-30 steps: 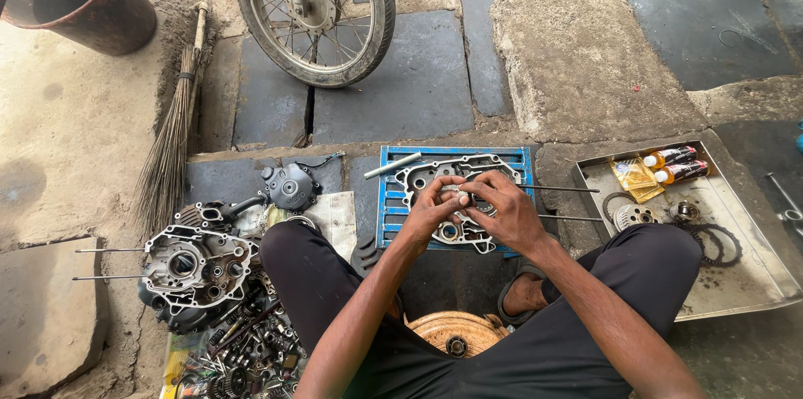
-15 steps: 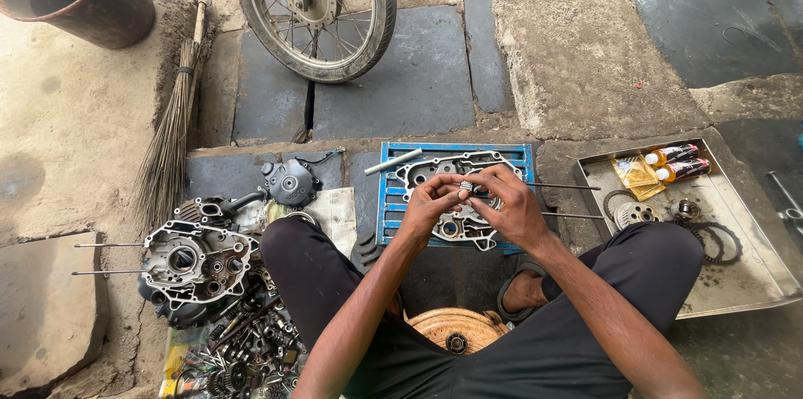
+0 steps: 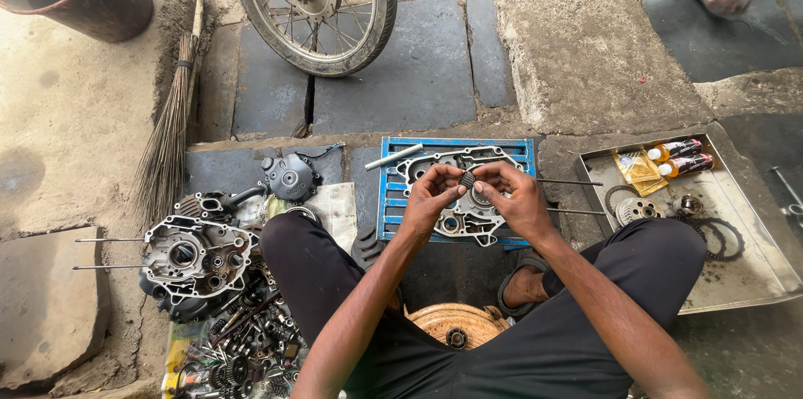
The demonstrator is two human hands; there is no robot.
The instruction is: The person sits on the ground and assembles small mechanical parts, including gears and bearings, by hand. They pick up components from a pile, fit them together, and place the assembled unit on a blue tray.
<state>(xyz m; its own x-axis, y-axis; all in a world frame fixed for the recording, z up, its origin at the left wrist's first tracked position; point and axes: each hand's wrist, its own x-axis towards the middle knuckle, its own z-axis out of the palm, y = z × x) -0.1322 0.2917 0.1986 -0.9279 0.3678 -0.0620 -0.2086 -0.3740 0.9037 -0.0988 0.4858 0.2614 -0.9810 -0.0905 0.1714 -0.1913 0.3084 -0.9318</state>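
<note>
Small dark toothed gear: pinched between fingertips of left hand and right hand, above grey engine case on blue crate; case partly hidden by hands. Metal tray, right: two orange-capped tubes, yellow packet; print unreadable. Wheel cut off at top

Since the earlier views, the left hand and right hand have lifted slightly apart, exposing a small dark gear pinched between their fingertips.
</note>
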